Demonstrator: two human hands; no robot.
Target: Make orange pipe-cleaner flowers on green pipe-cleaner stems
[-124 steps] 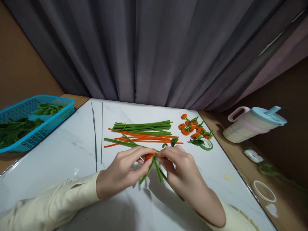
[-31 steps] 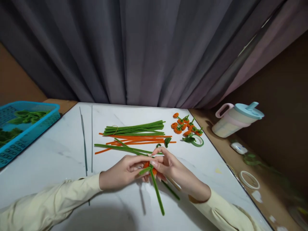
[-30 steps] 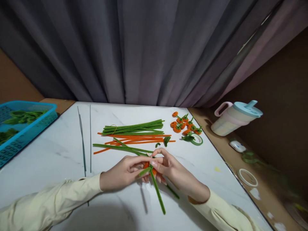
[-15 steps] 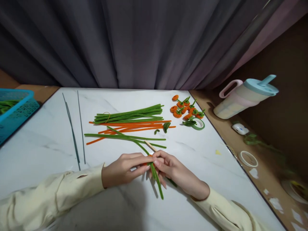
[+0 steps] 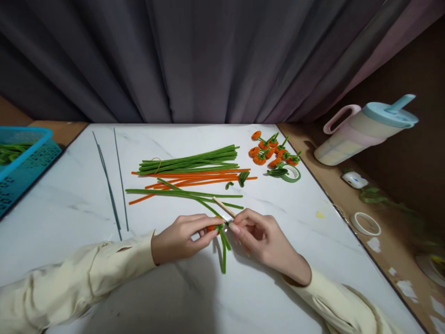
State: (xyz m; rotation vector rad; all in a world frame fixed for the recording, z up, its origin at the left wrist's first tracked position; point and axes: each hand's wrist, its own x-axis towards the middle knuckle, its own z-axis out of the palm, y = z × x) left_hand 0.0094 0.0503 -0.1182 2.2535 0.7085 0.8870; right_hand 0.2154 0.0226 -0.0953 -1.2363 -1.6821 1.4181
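Near the front middle of the table, my left hand (image 5: 187, 235) pinches a small orange piece (image 5: 214, 227) with green stems (image 5: 224, 246) hanging from it. My right hand (image 5: 266, 236) is closed just to its right, thumb and finger pressed together at the end of a green stem. A thin wooden stick (image 5: 223, 207) juts up and left from behind the right fingers; its lower end is hidden. Beyond the hands lie loose green stems (image 5: 184, 193), orange stems (image 5: 194, 178) and a tied green bundle (image 5: 189, 160).
Small orange pumpkins (image 5: 260, 158) and a green tape roll (image 5: 290, 173) lie at the back right. A cup (image 5: 358, 134), white case (image 5: 354, 179) and white roll (image 5: 365, 223) stand further right. Dark wires (image 5: 110, 185) and a blue basket (image 5: 31, 162) are left.
My right hand has moved right, away from my left fingers, opening a small gap. The green stems now hang more upright. The whole view has shifted slightly.
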